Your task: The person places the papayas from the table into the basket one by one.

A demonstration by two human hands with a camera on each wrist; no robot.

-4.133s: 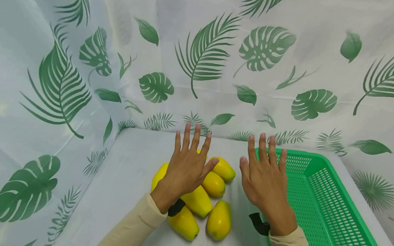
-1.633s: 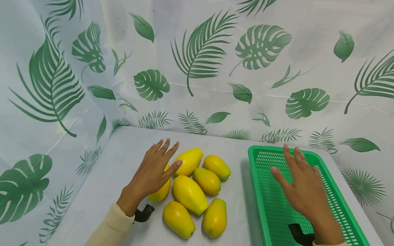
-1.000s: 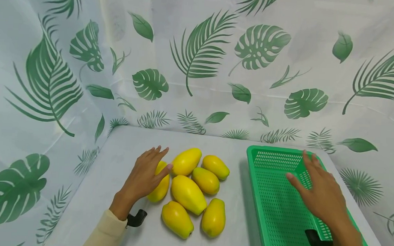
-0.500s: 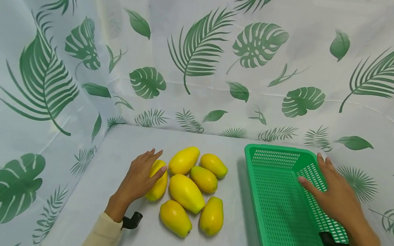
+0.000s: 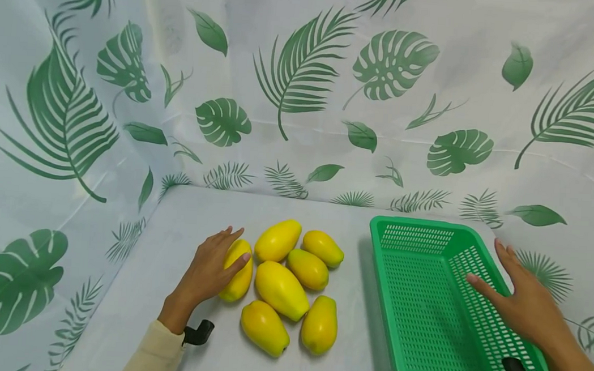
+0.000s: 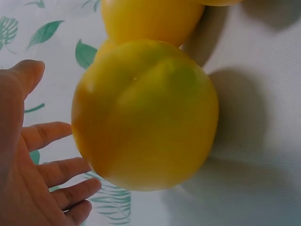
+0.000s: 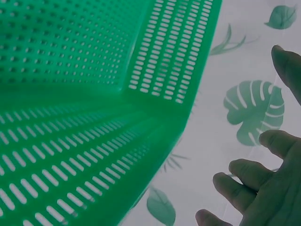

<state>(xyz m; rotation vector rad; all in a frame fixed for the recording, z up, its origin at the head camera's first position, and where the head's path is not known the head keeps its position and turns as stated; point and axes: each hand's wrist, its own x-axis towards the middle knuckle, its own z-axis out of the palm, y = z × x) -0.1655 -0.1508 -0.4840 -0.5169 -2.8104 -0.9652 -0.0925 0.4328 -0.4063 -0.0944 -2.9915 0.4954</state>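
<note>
My left hand (image 5: 209,268) is over the left side of the leftmost yellow papaya (image 5: 238,275), thumb spread apart from the fingers. In the left wrist view, the fingers (image 6: 59,172) reach in beside a large yellow papaya (image 6: 146,117), their tips right at its side. Several more papayas (image 5: 281,289) lie grouped to the right of this hand. My right hand (image 5: 532,305), holding nothing, hovers at the right rim of a green plastic basket (image 5: 383,304). Its fingers (image 7: 235,188) are spread beyond the basket's edge in the right wrist view.
The slotted basket, with nothing inside, stands on the right of the white-covered table (image 5: 182,224). A white curtain (image 5: 298,168) printed with green leaves closes off the back and the left. Black wrist mounts (image 5: 199,333) jut from both wrists.
From above the papayas, my hands have parted: the left moved left and down to the leftmost papaya, the right moved right across the basket to its far rim. The papayas stay in place.
</note>
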